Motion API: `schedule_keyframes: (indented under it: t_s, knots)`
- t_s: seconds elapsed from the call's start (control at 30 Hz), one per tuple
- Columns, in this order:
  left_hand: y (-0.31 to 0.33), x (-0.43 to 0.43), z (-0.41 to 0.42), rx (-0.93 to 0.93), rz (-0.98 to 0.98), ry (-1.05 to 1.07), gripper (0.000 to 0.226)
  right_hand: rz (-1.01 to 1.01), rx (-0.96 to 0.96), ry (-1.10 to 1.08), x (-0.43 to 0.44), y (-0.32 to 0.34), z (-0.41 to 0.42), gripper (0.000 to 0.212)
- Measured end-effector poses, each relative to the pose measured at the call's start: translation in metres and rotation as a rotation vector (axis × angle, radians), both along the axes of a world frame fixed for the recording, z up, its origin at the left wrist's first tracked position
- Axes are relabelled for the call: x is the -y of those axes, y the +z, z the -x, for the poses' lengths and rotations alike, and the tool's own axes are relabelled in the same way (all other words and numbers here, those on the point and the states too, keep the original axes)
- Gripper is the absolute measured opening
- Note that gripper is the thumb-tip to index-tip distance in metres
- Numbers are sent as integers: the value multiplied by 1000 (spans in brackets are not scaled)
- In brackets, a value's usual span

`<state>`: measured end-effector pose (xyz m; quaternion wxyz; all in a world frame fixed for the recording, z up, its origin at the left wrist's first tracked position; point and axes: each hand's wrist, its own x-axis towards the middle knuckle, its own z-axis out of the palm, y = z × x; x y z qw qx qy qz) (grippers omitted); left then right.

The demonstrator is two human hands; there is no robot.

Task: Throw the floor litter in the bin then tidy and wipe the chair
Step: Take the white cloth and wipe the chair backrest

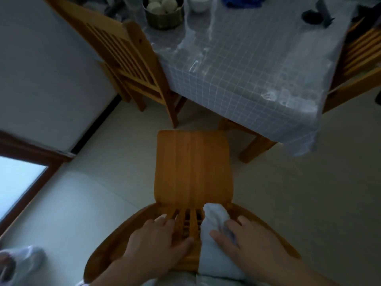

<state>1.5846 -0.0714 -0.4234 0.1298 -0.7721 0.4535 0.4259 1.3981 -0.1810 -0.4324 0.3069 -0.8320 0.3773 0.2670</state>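
Note:
A wooden chair [192,166] stands right in front of me on the pale floor, its bare seat pointing at the table and its slatted backrest nearest me. My left hand [153,244] rests on the top of the backrest, fingers curled over the slats. My right hand [253,246] presses a white cloth [214,250] against the backrest's right side; the cloth drapes over the top rail and down the slats. No litter shows on the visible floor.
A table [247,65] under a checked cloth with clear plastic stands ahead, holding a steel pot [164,11] and a white bowl [199,3]. A second wooden chair [132,58] stands at its left, another [358,58] at right. A bin with a white liner [20,263] sits bottom left.

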Motion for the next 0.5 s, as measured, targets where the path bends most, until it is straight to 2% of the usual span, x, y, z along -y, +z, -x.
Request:
schedule_keyframes:
  t_s: [0.07, 0.13, 0.17, 0.3, 0.5]
  knots:
    - [-2, -1, 2, 26, -42, -5, 75, -121, -37, -12, 3, -2, -2, 78]
    - [-2, -1, 3, 20, -95, -10, 79, -228, -49, 25, 6, -2, -1, 88]
    - [-1, 0, 3, 4, -124, -3, 83, -237, -44, 20, 7, -1, -1, 91]
    - [-3, 3, -2, -70, -196, 27, 99, -189, 7, -117, 4, 2, -3, 67]
    - [-3, 4, -13, -155, -234, -22, 97, -209, -63, -83, 5, 7, -7, 74]
